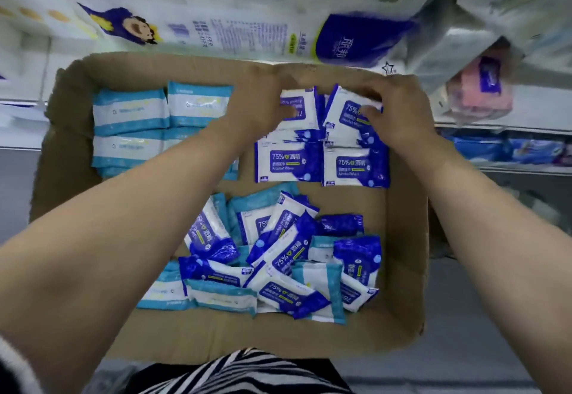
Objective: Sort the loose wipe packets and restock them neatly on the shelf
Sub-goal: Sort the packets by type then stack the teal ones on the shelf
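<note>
A shallow cardboard box (405,269) holds wipe packets. Light-blue packets (130,115) lie in tidy rows at its far left. Dark-blue alcohol wipe packets (288,161) are stacked at the far right. A loose mixed pile (278,257) of both kinds fills the near middle. My left hand (260,105) pinches a dark-blue packet (298,108) at the back of the stack. My right hand (393,108) grips a neighbouring dark-blue packet (346,118), tilted, by its top edge.
Large packs of tissue and toilet paper (241,31) fill the shelf beyond the box. A pink pack (479,96) lies on the right shelf, with blue packs (507,149) on a lower shelf. Grey floor shows beside the box.
</note>
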